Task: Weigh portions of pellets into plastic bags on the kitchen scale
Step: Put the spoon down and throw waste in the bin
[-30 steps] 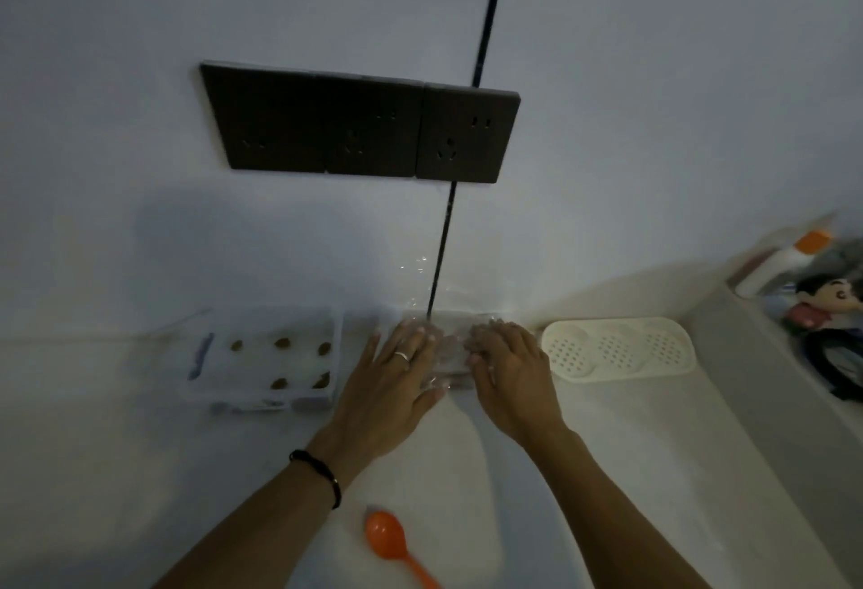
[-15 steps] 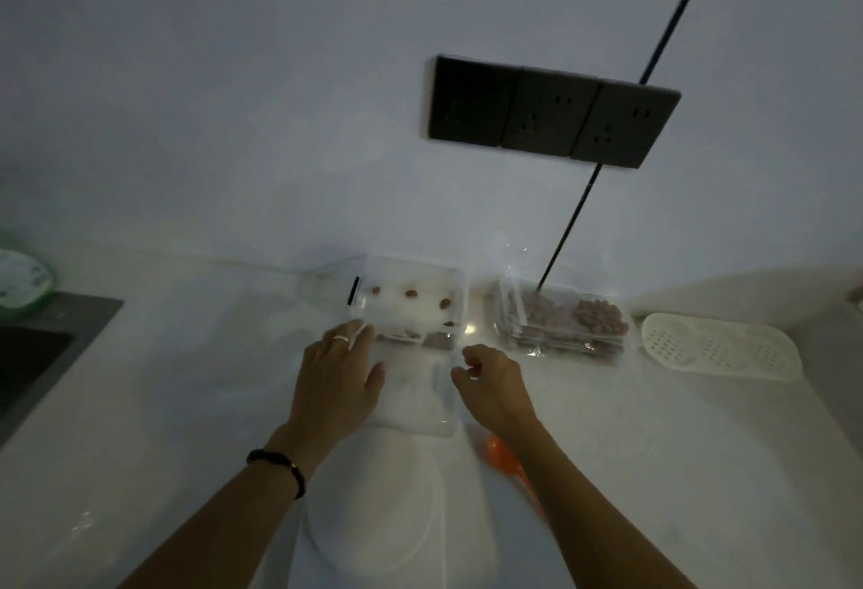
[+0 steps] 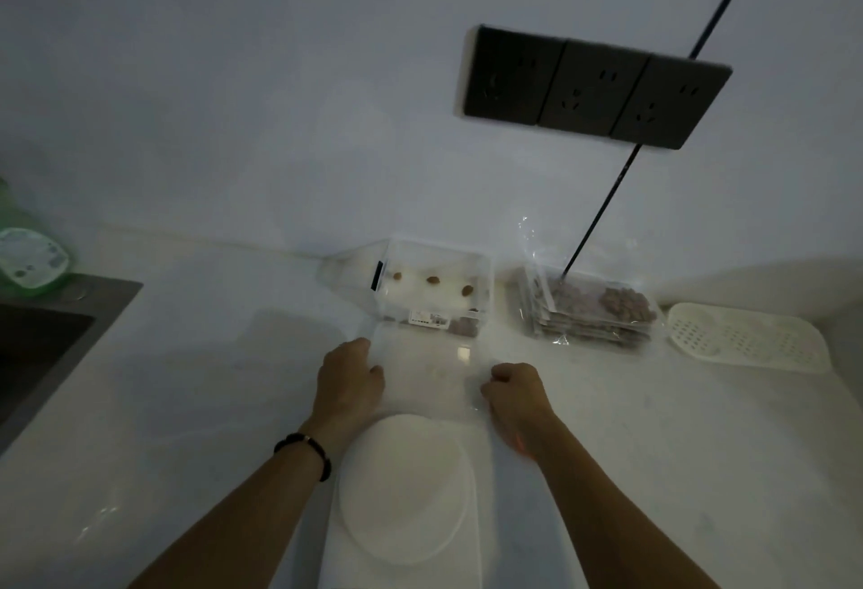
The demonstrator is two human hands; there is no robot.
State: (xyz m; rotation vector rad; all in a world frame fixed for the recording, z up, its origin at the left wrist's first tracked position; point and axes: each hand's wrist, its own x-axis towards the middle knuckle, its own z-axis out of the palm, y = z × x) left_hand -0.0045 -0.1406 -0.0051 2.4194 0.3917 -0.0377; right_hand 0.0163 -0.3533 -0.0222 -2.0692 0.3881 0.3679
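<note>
We are holding an empty plastic bag stretched between both hands, just beyond the far end of the kitchen scale, which is sitting at the near edge of the counter. We judge that the bag is being kept taut and close to the platform so it can be laid there for weighing. The left hand is gripping the bag's left edge with curled fingers. The right hand is pinching the right edge, its fingers tucked in. The clear container, standing just behind the bag toward the counter's back edge, is holding only a few pellets. To its right, against the wall, a stack of filled bags is lying, presumably kept clear of the scale. The sink is occupying the counter's left edge.
</note>
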